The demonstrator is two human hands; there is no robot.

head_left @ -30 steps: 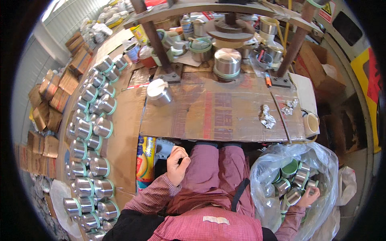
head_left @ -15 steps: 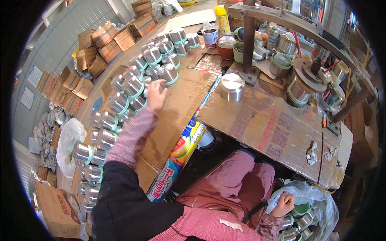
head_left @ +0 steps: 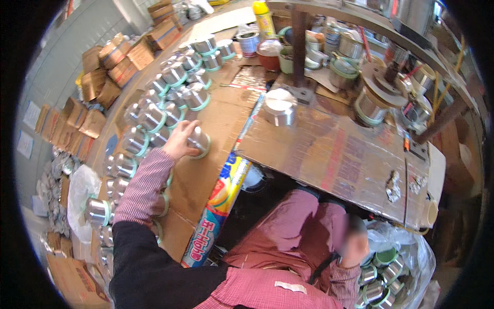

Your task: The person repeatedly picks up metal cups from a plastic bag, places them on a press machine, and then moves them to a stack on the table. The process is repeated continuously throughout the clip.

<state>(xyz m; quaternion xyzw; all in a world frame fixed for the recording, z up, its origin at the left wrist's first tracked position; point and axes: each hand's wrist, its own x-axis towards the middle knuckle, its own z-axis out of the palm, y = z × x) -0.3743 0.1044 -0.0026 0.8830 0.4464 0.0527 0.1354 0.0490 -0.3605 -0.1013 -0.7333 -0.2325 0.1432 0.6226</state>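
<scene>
Since only the head view shows, clock places run from its centre: left hand (head_left: 181, 141) at 9 to 10, fingers wrapped round a steel cup (head_left: 200, 142) on the cardboard-topped table (head_left: 191, 203); right hand (head_left: 356, 248) between 4 and 5, blurred, cannot tell if gripping. Rows of cups (head_left: 152, 117) at 10 look largely set out; one pressed cup (head_left: 369, 107) sits under the press (head_left: 382, 85) at 2; loose cups (head_left: 393, 269) in the plastic bag (head_left: 423, 252) at 4 seem not yet set out. Bare cardboard from the held cup's 1 to 6, crowded from its 9 to 12; bench (head_left: 303, 144) edge meets the lap gap at 4
</scene>
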